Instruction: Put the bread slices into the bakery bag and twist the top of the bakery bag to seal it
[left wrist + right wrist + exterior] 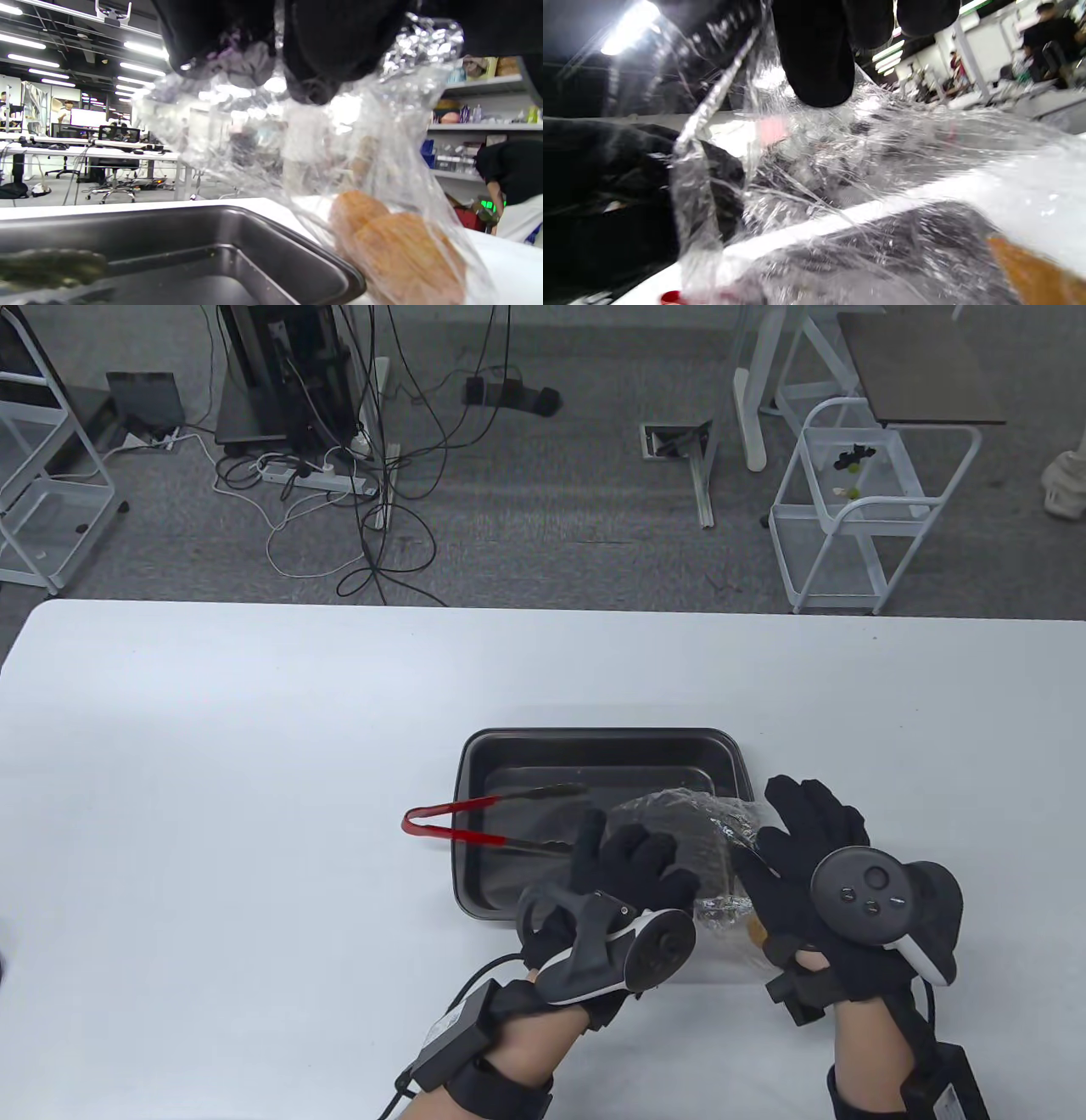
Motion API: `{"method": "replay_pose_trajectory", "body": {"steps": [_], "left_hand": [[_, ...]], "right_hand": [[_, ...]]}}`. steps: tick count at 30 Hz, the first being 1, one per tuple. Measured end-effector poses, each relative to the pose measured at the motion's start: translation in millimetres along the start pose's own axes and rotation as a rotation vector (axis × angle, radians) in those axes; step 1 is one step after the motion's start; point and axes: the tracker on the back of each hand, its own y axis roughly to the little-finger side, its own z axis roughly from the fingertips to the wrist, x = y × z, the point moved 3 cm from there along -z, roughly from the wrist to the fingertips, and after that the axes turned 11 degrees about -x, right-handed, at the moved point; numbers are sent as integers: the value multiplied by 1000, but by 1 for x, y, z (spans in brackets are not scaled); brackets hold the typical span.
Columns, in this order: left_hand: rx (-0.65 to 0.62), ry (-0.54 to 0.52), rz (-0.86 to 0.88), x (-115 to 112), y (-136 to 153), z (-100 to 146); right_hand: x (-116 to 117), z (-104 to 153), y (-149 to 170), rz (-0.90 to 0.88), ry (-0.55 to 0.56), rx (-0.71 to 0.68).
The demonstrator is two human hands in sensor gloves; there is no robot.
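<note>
A clear plastic bakery bag (689,817) hangs between both hands over the near right corner of the black tray (594,746). Brown bread slices (753,931) sit in its bottom; they show clearly in the left wrist view (394,250) and at a corner of the right wrist view (1031,271). My left hand (632,853) grips the bag's crumpled top with curled fingers (335,51). My right hand (776,836) holds the other side of the bag, its fingers (818,63) pressed on the film. How the bag's mouth stands is hidden by the hands.
Red-handled tongs (475,823) lie across the tray's left rim, tips inside the tray (51,267). The white table (212,772) stretches left and behind the tray. Beyond its far edge are cables, carts and desk legs on the floor.
</note>
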Motion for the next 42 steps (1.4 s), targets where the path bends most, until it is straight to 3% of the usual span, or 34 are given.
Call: {"method": "replay_pose_trajectory", "body": {"steps": [5,8,12,16,24,27,29,35,38,42], "left_hand": [[16,27,-118,39,16,-7],[-63,73,-190,65,17,-7],[-132,92,-279,93,9,3],[-185,75,-359,107,1,18],[-234,32,-414,108,-16,40],[-246,18,-428,108,-17,45],[-247,5,-433,111,-16,50],[-30,14,-431,115,27,69],[69,27,-250,109,59,80],[105,-140,40,94,87,103]], "right_hand": [[-23,10,0,-209,79,-106],[-43,19,-1,-269,144,-206],[-62,29,-7,-234,197,-290],[-61,30,-25,-125,150,-400],[-32,28,-90,175,8,-565],[-22,29,-104,346,-21,-528],[-20,29,-107,437,16,-502],[-40,30,-81,515,52,-268],[-43,30,-74,399,19,-279],[-30,27,-91,382,-2,-349]]}}
